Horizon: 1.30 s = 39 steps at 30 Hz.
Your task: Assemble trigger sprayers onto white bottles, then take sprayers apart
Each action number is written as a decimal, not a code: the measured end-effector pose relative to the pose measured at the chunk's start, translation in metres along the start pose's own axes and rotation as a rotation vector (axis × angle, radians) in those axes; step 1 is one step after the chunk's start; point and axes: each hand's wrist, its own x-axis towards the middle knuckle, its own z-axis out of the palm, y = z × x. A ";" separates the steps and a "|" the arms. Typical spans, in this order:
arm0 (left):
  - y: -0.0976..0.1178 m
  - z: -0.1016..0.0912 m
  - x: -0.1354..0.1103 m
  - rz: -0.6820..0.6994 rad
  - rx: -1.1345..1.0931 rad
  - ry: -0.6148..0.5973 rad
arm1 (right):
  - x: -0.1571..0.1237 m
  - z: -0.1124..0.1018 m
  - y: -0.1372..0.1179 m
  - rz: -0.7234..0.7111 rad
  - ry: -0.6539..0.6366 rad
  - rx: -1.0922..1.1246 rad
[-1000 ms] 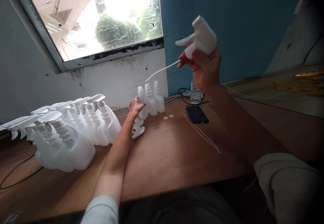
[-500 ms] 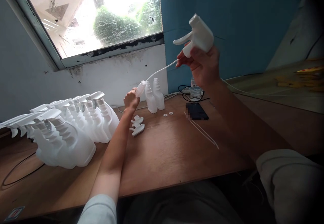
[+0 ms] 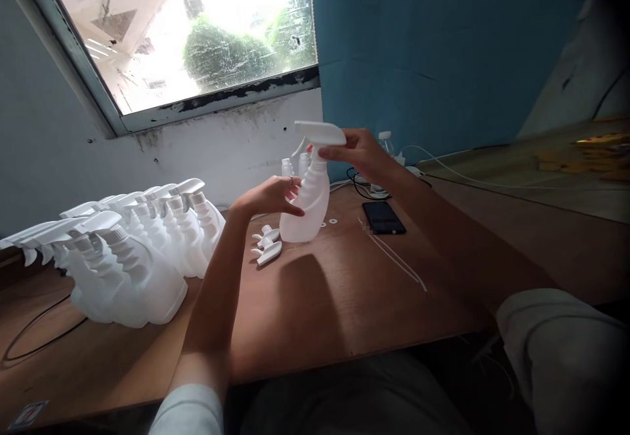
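The left hand (image 3: 270,197) is curled round the left side of the pale bottle (image 3: 306,215), thumb across its front, while the right hand (image 3: 358,149) pinches the spray head (image 3: 319,134) at the bottle's neck. The bottle thus sits between the two hands, slightly tilted, the spray head on top; whether its base touches the bench (image 3: 256,330) cannot be told. Just behind it show the necks of two headless bottles (image 3: 287,168). Beside its base, to the left, lie loose spray heads (image 3: 269,252); to the right, small white rings (image 3: 333,221), one partly hidden. Farther right are a phone (image 3: 384,217) and thin white tubes (image 3: 398,262). Well left stand rows of bottles (image 3: 152,284) with heads fitted.
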 end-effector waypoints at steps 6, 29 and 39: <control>0.004 0.008 -0.001 -0.100 -0.240 -0.242 | -0.007 0.010 0.001 0.126 -0.184 -0.063; 0.034 -0.030 -0.037 0.212 -0.006 0.359 | -0.037 0.070 0.037 0.248 -0.332 0.700; 0.039 -0.029 -0.040 0.168 -0.054 0.387 | -0.042 0.084 0.032 0.213 -0.182 0.620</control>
